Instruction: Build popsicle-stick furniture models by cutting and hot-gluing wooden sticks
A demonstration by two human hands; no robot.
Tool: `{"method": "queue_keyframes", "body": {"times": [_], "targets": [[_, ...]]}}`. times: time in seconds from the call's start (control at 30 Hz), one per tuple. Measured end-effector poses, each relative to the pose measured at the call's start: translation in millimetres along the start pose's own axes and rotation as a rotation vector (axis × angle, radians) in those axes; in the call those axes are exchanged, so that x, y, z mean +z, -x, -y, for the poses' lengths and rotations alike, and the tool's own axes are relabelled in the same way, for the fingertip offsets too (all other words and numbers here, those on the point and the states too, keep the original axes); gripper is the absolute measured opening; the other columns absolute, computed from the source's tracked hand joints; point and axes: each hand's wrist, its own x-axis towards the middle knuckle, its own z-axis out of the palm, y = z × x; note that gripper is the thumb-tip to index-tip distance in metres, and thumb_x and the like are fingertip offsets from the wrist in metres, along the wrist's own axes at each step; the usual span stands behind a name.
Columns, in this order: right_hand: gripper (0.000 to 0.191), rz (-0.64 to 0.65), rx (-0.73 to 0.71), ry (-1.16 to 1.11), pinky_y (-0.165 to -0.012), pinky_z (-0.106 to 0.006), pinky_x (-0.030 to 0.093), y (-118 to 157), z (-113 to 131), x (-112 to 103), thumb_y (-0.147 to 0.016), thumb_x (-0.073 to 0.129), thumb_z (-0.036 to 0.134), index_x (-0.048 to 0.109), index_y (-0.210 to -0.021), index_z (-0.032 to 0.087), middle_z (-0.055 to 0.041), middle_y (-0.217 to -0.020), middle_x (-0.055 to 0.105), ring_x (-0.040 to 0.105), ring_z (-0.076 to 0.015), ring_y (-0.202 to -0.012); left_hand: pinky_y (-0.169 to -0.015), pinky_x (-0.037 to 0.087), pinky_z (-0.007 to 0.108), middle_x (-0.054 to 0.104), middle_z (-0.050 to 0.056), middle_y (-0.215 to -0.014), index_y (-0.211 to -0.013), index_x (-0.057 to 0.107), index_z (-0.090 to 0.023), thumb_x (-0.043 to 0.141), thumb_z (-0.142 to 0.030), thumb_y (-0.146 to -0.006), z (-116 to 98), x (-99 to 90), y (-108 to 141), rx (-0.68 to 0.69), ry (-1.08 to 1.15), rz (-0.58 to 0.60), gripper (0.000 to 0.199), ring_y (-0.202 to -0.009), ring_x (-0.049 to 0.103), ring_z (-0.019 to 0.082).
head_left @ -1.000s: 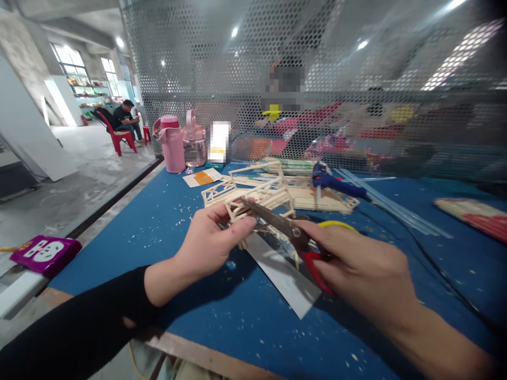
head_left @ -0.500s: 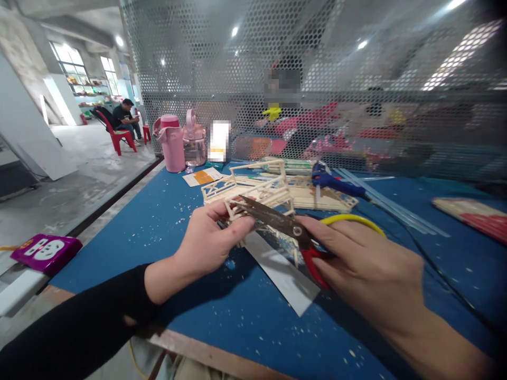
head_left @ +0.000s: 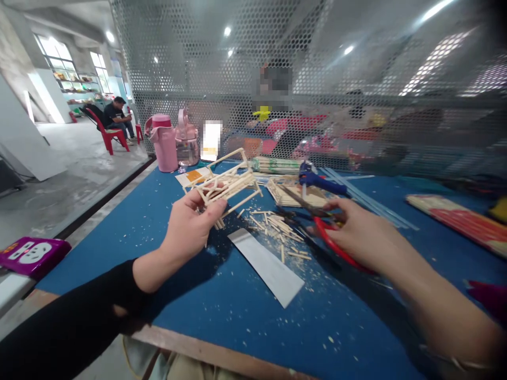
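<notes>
Between the thumb and fingers of my left hand (head_left: 190, 232) is a small frame of wooden sticks (head_left: 233, 184), raised above the blue table. My right hand (head_left: 360, 229) grips red-handled scissors (head_left: 332, 240), blades pointing up and left, apart from the frame. Short cut stick pieces (head_left: 279, 224) lie scattered between the hands. A white paper strip (head_left: 267, 266) rests on the table in front of them. Behind the scissors sits a flat wooden stick piece (head_left: 297, 192).
At the back are a blue glue gun (head_left: 322, 179), clear glue sticks (head_left: 364, 200), a pink flask (head_left: 164, 145) and a pink-lidded bottle (head_left: 186, 145). A packet of sticks (head_left: 455, 219) lies right. A purple power strip (head_left: 35, 256) is at left. Perforated metal mesh (head_left: 190, 58) stands behind.
My right hand has drawn the scissors away from the stick frame, to the right. My left hand still holds the frame, now tilted differently, and the cut pieces behind it show.
</notes>
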Motion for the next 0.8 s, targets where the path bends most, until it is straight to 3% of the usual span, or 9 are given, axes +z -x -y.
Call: {"method": "queue_keyframes", "body": {"times": [0.13, 0.23, 0.3, 0.37, 0.4, 0.47, 0.6, 0.7, 0.8], "targets": [[0.002, 0.13, -0.065, 0.027, -0.033, -0.02, 0.031, 2.2, -20.7, 16.7, -0.077, 0.063, 0.019, 0.061, -0.076, 0.02, -0.0006, -0.047, 0.062, 0.053, -0.0111, -0.034, -0.097, 0.047, 0.036, 0.074, 0.008, -0.106, -0.099, 0.07, -0.017, 0.068, -0.026, -0.077, 1.5, 2.0, 1.5, -0.002, -0.03, 0.007, 0.023, -0.102, 0.065, 0.019], [0.004, 0.128, -0.113, 0.075, -0.032, -0.022, 0.028, 1.0, -12.1, 12.2, -0.073, 0.065, 0.019, 0.063, -0.07, 0.019, -0.0025, -0.047, 0.061, 0.051, -0.0124, -0.033, -0.093, 0.05, 0.038, 0.075, 0.008, -0.101, -0.096, 0.07, -0.017, 0.068, -0.026, -0.076, 2.0, 4.3, 3.2, 0.005, -0.031, 0.02, 0.021, -0.097, 0.067, 0.02], [0.003, 0.106, -0.152, 0.118, -0.034, -0.024, 0.028, 1.9, 7.6, 5.5, -0.072, 0.066, 0.021, 0.066, -0.07, 0.02, -0.0043, -0.053, 0.064, 0.053, -0.0143, -0.037, -0.091, 0.051, 0.038, 0.076, 0.007, -0.1, -0.094, 0.071, -0.018, 0.068, -0.025, -0.076, 2.4, 5.4, 3.7, 0.012, -0.035, 0.04, 0.02, -0.095, 0.068, 0.02], [0.011, 0.044, -0.169, 0.173, -0.041, -0.026, 0.036, 6.1, 37.0, 1.1, -0.079, 0.061, 0.027, 0.068, -0.084, 0.02, -0.0071, -0.07, 0.071, 0.062, -0.0185, -0.053, -0.089, 0.052, 0.037, 0.076, 0.007, -0.099, -0.093, 0.071, -0.018, 0.067, -0.026, -0.076, 3.2, 6.2, 3.5, 0.017, -0.046, 0.055, 0.019, -0.093, 0.068, 0.021], [0.017, 0.057, -0.183, 0.166, -0.049, -0.028, 0.043, 9.2, 53.1, 0.5, -0.082, 0.059, 0.033, 0.069, -0.087, 0.019, -0.0078, -0.077, 0.072, 0.066, -0.0204, -0.063, -0.088, 0.053, 0.037, 0.076, 0.007, -0.099, -0.093, 0.071, -0.018, 0.067, -0.026, -0.076, 3.5, 6.4, 3.3, 0.02, -0.052, 0.058, 0.019, -0.093, 0.068, 0.021], [0.034, 0.208, -0.2, 0.119, -0.059, -0.032, 0.047, 15.4, 81.8, 2.9, -0.077, 0.064, 0.051, 0.069, -0.086, 0.019, -0.008, -0.079, 0.071, 0.067, -0.0244, -0.074, -0.088, 0.053, 0.037, 0.076, 0.008, -0.1, -0.093, 0.071, -0.018, 0.066, -0.026, -0.077, 4.2, 6.5, 2.9, 0.026, -0.06, 0.056, 0.019, -0.094, 0.068, 0.021], [0.037, 0.52, -0.016, -0.04, -0.057, -0.031, 0.044, 18.9, 106.3, 15.1, -0.066, 0.072, 0.051, 0.063, -0.08, 0.018, -0.0081, -0.079, 0.069, 0.064, -0.0243, -0.072, -0.09, 0.051, 0.037, 0.075, 0.008, -0.104, -0.094, 0.071, -0.018, 0.066, -0.025, -0.077, 5.0, 6.5, 3.8, 0.028, -0.072, 0.052, 0.02, -0.097, 0.068, 0.022], [0.031, 0.531, 0.123, -0.191, -0.049, -0.027, 0.037, 14.2, 103.8, 21.1, -0.059, 0.076, 0.039, 0.055, -0.071, 0.02, -0.003, -0.067, 0.065, 0.059, -0.0203, -0.06, -0.088, 0.052, 0.039, 0.075, 0.009, -0.103, -0.093, 0.071, -0.017, 0.066, -0.025, -0.076, 4.4, 7.2, 4.9, 0.004, -0.07, 0.048, 0.02, -0.096, 0.068, 0.023], [0.021, 0.511, 0.122, -0.294, -0.048, -0.026, 0.037, 4.8, 94.7, 14.7, -0.061, 0.072, 0.028, 0.053, -0.067, 0.021, 0.001, -0.061, 0.064, 0.057, -0.0169, -0.055, -0.087, 0.052, 0.038, 0.075, 0.01, -0.101, -0.094, 0.071, -0.017, 0.065, -0.026, -0.076, 0.8, 9.3, 1.0, -0.003, -0.047, 0.035, 0.021, -0.094, 0.068, 0.022]]}}
